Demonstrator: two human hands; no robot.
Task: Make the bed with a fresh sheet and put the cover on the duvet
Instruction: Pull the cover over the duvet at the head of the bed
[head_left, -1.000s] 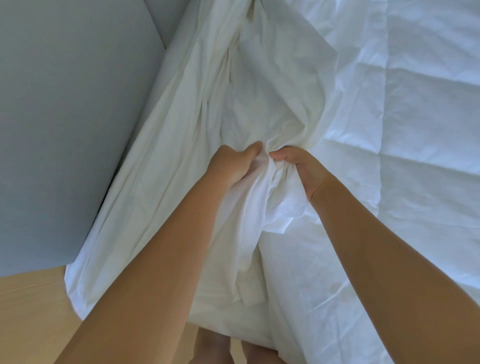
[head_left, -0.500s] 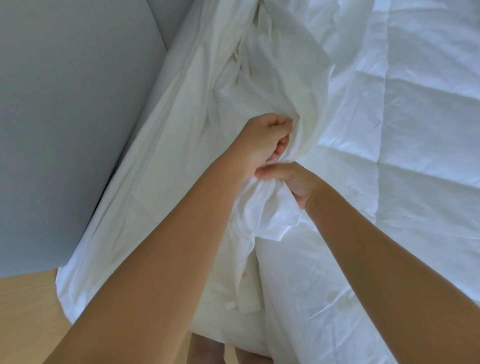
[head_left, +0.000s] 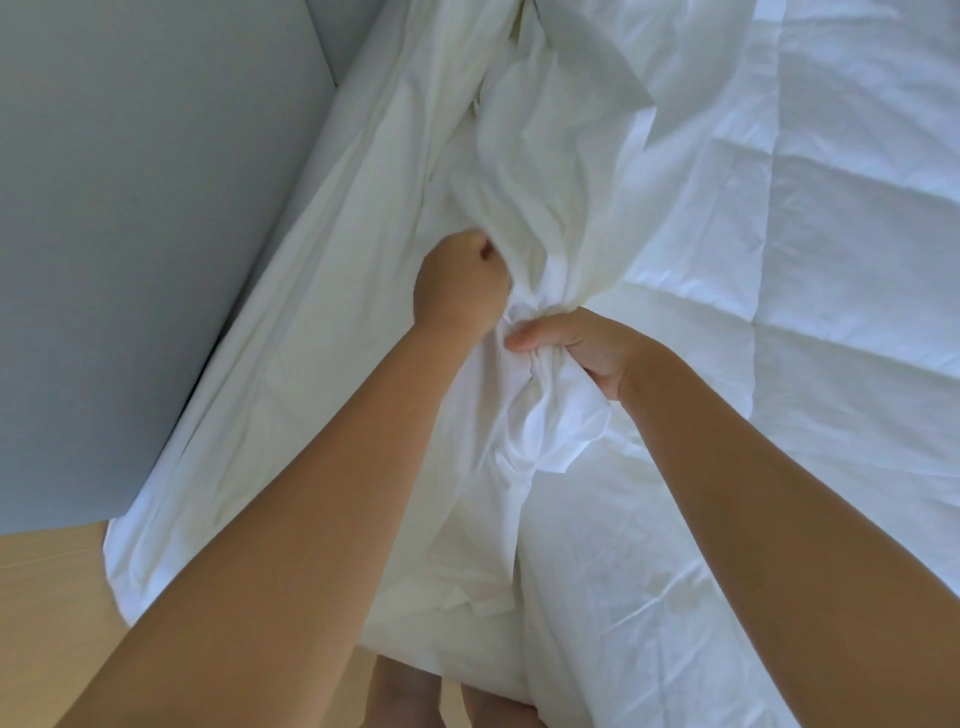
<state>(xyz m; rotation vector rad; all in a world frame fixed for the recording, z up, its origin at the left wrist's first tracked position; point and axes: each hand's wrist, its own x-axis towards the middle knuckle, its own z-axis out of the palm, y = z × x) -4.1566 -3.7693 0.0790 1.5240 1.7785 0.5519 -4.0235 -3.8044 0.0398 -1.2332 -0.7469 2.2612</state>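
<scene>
— Gripping what, those two hands?
— The left hand (head_left: 460, 291) is a fist, fingers curled into the bunched white cover (head_left: 540, 208). The right hand (head_left: 576, 348), just beside it, pinches the same gathered cloth between thumb and curled fingers.
— Where does the cover lie?
— Heaped along the bed's left side beside the quilted duvet (head_left: 831, 260), draping toward the wooden floor (head_left: 47, 597) by the grey wall (head_left: 130, 260).
— Any change in half a second?
— The left hand has slid leftward off the right hand, and the right keeps its place.
</scene>
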